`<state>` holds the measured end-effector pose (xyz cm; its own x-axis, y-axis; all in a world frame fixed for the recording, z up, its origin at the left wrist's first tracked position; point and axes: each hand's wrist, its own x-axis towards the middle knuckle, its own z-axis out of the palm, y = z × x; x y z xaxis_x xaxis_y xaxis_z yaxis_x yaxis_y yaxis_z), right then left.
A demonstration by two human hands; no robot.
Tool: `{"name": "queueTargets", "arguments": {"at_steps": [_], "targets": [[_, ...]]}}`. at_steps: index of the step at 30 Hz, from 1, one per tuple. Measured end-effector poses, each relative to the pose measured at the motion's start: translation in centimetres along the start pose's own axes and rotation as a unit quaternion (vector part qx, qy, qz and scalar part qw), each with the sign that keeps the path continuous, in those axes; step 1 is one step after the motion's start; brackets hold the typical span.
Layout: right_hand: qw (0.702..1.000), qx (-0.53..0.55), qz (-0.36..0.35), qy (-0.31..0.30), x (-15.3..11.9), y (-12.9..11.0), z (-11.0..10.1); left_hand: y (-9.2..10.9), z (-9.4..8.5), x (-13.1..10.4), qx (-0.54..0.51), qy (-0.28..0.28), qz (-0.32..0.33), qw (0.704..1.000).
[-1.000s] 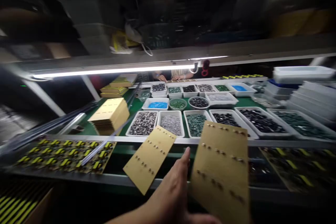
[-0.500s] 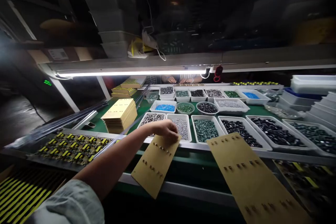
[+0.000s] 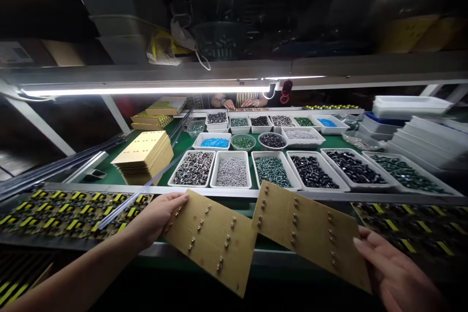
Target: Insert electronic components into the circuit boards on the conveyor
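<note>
A: Where are the two boards?
B: Up over the bench's front metal rail (image 3: 270, 194). The left tan rectangular board (image 3: 215, 243), dotted with small paired metal parts, and its matching right tan rectangular board (image 3: 310, 231) meet edge to edge in view; I can't tell if they touch.

A: And the grip?
B: The left hand (image 3: 161, 217) pinches its board's upper left corner between thumb and fingers. The right hand (image 3: 393, 265) pinches the other board's outer end.

A: What's changed from half a second ago?
B: The left hand was at its board's far edge, the right hand was out of sight, and the boards stood well apart. Both are turned more sideways now.

A: Around them?
B: Beyond, white plastic trays (image 3: 249, 170) of small parts; left of those, a stack of tan boards (image 3: 141, 156).
</note>
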<state>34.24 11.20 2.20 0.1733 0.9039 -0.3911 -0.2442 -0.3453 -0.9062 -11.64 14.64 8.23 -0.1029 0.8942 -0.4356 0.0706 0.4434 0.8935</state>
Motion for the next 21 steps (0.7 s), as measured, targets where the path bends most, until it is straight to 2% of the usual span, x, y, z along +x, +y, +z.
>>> {"name": "queueTargets", "arguments": {"at_steps": [2,5,11,21], "targets": [[1.000,-0.013,0.018,-0.012,0.6,-1.8,0.8,-1.1,-0.5,-0.2,-0.044,0.038,-0.021,0.998],[0.997,-0.023,0.048,-0.047,1.3,-3.3,1.7,-1.6,-0.8,0.1,-0.095,0.078,-0.042,0.992],[0.991,-0.053,0.082,-0.091,2.5,-3.5,3.2,-1.5,-0.4,0.3,-0.162,0.111,-0.078,0.977],[0.980,-0.176,-0.007,-0.092,3.2,-4.2,4.1,-1.3,0.1,0.1,-0.202,0.102,-0.099,0.969]]}}
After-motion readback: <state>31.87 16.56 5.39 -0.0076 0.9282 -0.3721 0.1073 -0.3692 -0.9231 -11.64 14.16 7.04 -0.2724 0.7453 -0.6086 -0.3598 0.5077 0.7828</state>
